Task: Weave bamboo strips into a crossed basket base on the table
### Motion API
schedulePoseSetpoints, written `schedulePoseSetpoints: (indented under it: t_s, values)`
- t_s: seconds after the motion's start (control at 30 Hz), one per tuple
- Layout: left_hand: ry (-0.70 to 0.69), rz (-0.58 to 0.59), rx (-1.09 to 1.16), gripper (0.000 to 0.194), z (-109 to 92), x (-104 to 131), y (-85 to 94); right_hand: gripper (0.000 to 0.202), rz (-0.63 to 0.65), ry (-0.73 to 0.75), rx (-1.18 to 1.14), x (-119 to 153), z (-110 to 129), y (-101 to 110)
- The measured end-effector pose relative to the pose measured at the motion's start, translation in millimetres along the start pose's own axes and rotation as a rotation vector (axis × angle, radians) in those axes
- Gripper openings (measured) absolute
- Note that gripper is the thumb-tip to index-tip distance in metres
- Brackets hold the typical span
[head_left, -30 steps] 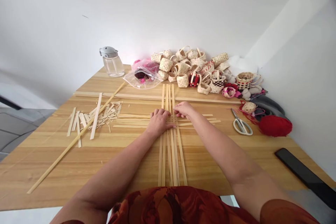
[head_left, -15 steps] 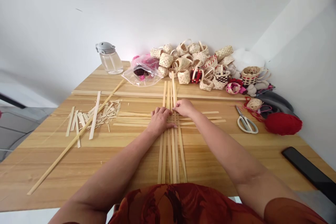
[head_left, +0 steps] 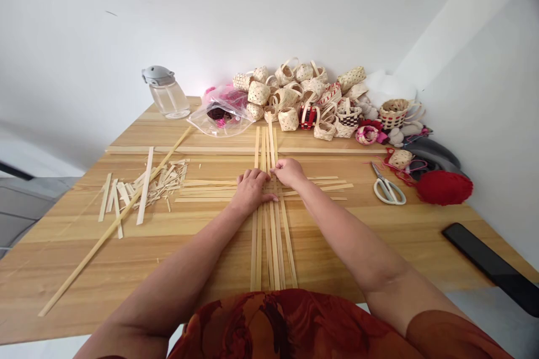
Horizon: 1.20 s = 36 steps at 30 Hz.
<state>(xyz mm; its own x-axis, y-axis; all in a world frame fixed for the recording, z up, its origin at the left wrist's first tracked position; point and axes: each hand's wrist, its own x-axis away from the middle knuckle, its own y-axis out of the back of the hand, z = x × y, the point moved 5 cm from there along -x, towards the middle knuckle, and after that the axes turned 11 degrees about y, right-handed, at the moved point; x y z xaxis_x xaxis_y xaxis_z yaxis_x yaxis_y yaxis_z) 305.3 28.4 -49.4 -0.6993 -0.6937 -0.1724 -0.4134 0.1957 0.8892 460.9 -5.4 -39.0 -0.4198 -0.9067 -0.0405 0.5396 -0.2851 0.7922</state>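
Pale flat bamboo-like strips run lengthwise towards me and cross a bundle of sideways strips, interlaced at the middle. My left hand rests on the left side of this crossing, palm down, fingers spread and thumb stretched to the right. At the right of the crossing, my right hand has thumb and forefinger pinched on a lengthwise strip near its upper part. Both hands partly hide the woven middle.
Several small woven baskets are heaped at the back by a plastic bag and a bottle. Cut scraps and a long strip lie left. Scissors, red yarn and a black phone lie right.
The whole view has shifted slightly, so everything sits a little further left. Both hands stay at the crossing in nearly the same pose.
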Motion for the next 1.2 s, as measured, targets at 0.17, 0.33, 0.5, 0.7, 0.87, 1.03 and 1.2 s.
schedulePoseSetpoints:
  t_s: [0.17,0.33,0.5,0.7,0.87,1.03,1.2]
  values:
    - [-0.004,0.013,0.004,0.050,0.4,-0.9,-0.7,0.021,0.011,0.007,-0.008,0.0,1.1,-0.5]
    - [0.010,0.017,0.007,0.051,0.7,-1.2,0.2,0.019,0.014,0.003,-0.020,1.0,4.2,-0.9]
    - [-0.004,0.001,0.008,0.049,0.2,0.2,1.1,0.020,0.041,-0.033,-0.062,1.3,0.6,-2.1]
    - [-0.011,-0.006,0.027,0.048,0.8,1.1,3.1,0.016,0.070,-0.097,-0.173,-0.9,-3.9,2.8]
    - [-0.009,0.000,0.041,0.043,0.1,1.8,5.0,0.014,-0.004,-0.127,-0.231,4.9,-7.7,23.7]
    - [0.022,-0.022,0.062,0.028,0.2,3.1,5.8,0.013,-0.012,-0.037,-0.295,42.2,0.4,31.4]
    - [0.021,-0.171,0.200,0.030,2.0,5.0,18.8,0.025,-0.023,0.132,-0.332,100.8,10.6,26.5]
